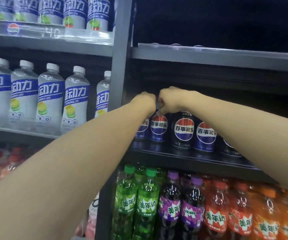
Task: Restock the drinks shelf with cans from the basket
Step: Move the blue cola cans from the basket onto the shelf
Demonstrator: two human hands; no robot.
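A row of Pepsi cans stands on the dark middle shelf [183, 157]. My right hand [171, 99] reaches in from the right, and its curled fingers pinch the top rim of a blue Pepsi can [158, 128]. My left hand [145, 103] bends down over the leftmost blue can [142, 129], which my wrist partly covers. Its fingers are hidden behind the back of the hand. A black Pepsi can [183, 131] and another blue can [206, 135] stand to the right. The basket is out of view.
White sports-drink bottles [51, 94] fill the shelves to the left of a grey upright post [120, 54]. Below the cans stand green [136, 205], purple [181, 210] and orange soda bottles [229, 217]. The shelf above the cans [217, 56] is dark, with can tops just showing.
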